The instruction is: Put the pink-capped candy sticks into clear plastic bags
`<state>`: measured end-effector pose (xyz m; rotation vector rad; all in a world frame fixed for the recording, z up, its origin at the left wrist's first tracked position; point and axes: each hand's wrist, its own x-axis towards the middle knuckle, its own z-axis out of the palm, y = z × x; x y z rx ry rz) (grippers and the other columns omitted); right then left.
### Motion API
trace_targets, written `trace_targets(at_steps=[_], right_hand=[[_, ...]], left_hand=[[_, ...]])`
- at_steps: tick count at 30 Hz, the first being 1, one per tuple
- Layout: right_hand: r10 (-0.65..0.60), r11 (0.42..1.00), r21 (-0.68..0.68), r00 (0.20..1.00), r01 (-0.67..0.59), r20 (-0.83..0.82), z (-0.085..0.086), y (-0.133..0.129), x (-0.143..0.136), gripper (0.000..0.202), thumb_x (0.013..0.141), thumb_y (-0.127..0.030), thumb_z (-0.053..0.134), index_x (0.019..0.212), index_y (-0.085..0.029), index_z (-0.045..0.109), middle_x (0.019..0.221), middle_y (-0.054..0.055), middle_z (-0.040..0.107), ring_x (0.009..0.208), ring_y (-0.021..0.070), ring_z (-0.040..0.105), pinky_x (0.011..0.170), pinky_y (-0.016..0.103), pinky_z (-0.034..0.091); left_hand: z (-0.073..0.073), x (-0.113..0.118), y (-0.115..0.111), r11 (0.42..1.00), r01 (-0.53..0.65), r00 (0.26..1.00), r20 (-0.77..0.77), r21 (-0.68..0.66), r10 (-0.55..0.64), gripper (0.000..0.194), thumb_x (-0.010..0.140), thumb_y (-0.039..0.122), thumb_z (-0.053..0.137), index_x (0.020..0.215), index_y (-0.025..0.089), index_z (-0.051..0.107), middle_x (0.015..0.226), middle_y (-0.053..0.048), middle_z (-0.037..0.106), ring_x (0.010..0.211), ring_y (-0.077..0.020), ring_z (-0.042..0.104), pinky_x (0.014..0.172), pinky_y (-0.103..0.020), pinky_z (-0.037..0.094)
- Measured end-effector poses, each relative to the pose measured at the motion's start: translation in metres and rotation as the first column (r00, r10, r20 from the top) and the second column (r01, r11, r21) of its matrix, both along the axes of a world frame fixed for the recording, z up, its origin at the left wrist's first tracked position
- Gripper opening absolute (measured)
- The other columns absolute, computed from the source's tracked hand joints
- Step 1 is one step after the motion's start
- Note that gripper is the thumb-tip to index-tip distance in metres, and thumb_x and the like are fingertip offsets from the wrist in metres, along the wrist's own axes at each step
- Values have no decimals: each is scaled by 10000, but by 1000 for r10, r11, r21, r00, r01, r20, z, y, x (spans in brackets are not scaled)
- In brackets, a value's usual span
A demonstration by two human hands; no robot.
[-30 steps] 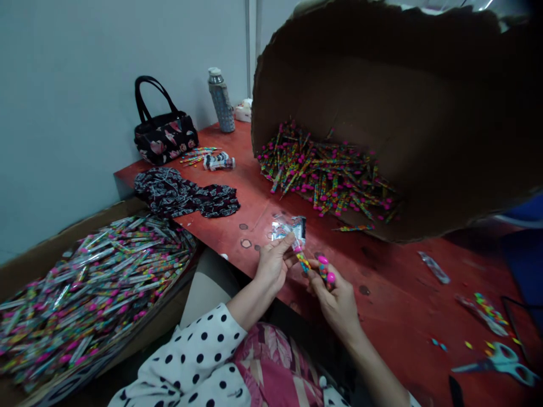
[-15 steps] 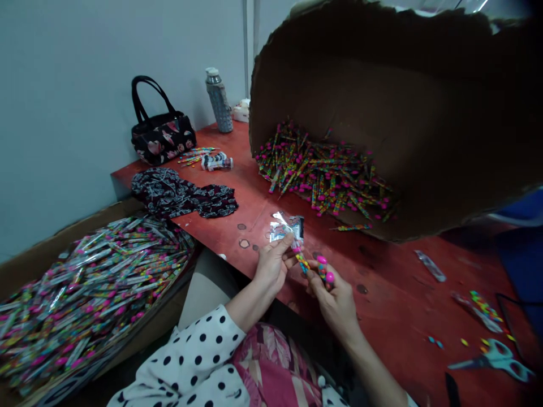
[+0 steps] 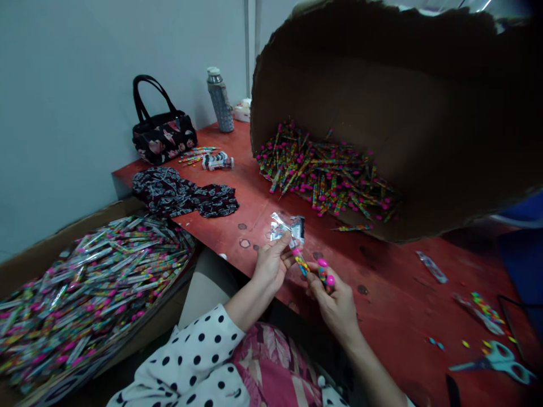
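My left hand (image 3: 270,268) is closed, its thumb and fingers pinching a shiny clear and silver plastic wrapper (image 3: 298,227) over the red table. Just below the wrapper, a candy tube (image 3: 302,264) filled with coloured sweets slants down, its pink end by my left fingertips. The fingers of my right hand (image 3: 337,305) are closed on the lower end of that tube. Two more candy tubes with pink ends (image 3: 322,273) stick up from the same hand. Where the tube's pink end meets the wrapper, I cannot tell whether it is inside.
A big cardboard box (image 3: 339,73) lies on its side, with a heap of candy tubes (image 3: 322,169) inside. Lower left, another carton (image 3: 123,212) is full of wrapped tubes. Scissors (image 3: 494,360), loose sweets, a dark cloth (image 3: 182,192), a handbag (image 3: 165,135) and a flask (image 3: 220,102) lie around.
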<state>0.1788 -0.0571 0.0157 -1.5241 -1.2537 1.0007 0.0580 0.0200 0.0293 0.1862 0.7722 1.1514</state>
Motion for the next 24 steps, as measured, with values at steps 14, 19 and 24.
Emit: trace_targets(at_steps=[14,19,24], right_hand=[[-26,999,-19,998,25,-57,5,1,-3,326,794,-365,559,1043,-158,596,637,2,586,510,126,537,510,241,472],[-58,998,-43,995,55,-79,10,3,-5,312,800,-376,557,1022,-162,601,609,-6,580,497,124,516,505,243,451],[-66,998,-30,983,62,-173,8,8,-5,298,793,-370,581,1020,-177,589,712,9,608,535,118,533,515,240,446]], left_hand=[[0,2,-4,1000,13,1000,16,18,-13,258,652,293,730,761,100,600,679,-57,662,597,-143,625,591,-260,519],[-1,1,-7,998,47,998,-34,50,-45,253,655,312,722,706,106,585,677,-60,661,609,-148,630,601,-267,517],[-3,6,-17,978,180,979,-111,101,-169,296,637,355,724,746,117,588,698,-68,662,535,-157,609,479,-263,482]])
